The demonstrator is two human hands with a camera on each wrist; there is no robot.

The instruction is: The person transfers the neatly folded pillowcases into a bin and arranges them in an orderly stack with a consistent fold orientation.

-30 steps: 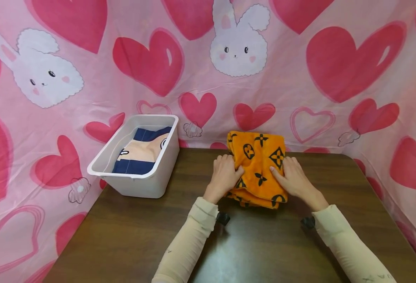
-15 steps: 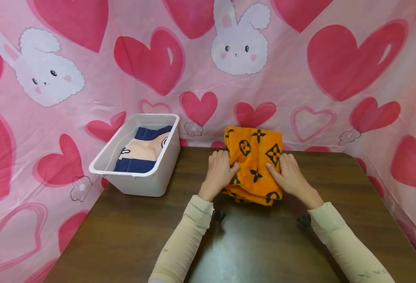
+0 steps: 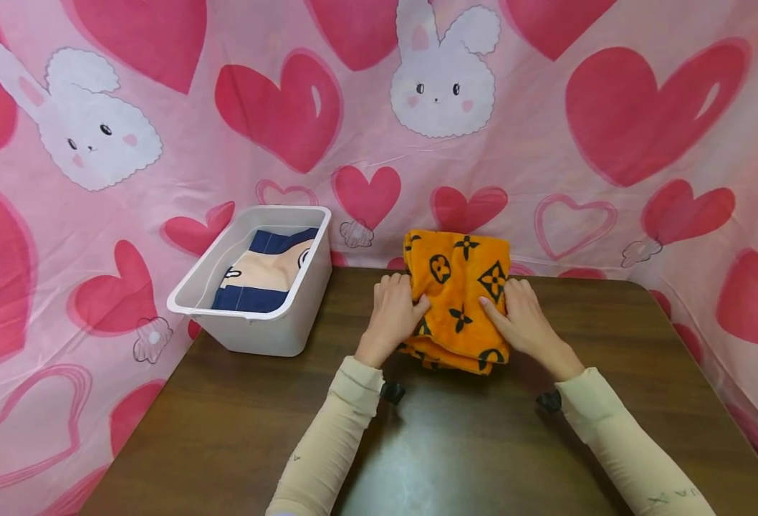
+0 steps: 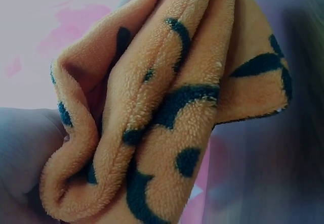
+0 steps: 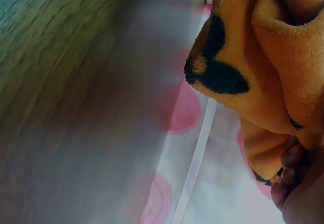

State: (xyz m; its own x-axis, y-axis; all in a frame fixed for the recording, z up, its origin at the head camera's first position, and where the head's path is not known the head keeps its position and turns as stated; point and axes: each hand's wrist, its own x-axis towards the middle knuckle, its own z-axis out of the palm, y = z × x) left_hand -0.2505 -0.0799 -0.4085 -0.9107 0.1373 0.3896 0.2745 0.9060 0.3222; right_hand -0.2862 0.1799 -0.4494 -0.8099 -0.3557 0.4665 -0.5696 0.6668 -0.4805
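Observation:
Both hands grip a folded orange towel with dark flower motifs, close over the back of the table in the head view. My left hand holds its left edge, thumb on the front and fingers behind. The right hand pinches the opposite edge the same way. Soft, fuzzy layers of the towel fold over one another in the left wrist view, with part of the left hand beside them. In the right wrist view, curled fingers show under a drooping fold of the towel.
A white plastic bin stands at the left back of the brown wooden table. Inside it lies a folded navy and peach cloth. A pink curtain with hearts and rabbits hangs behind and at both sides.
The towel, held in both hands, has shifted slightly left and a little up in the head view. The grip of both hands stays the same. The bin appears slightly further right as the view shifts.

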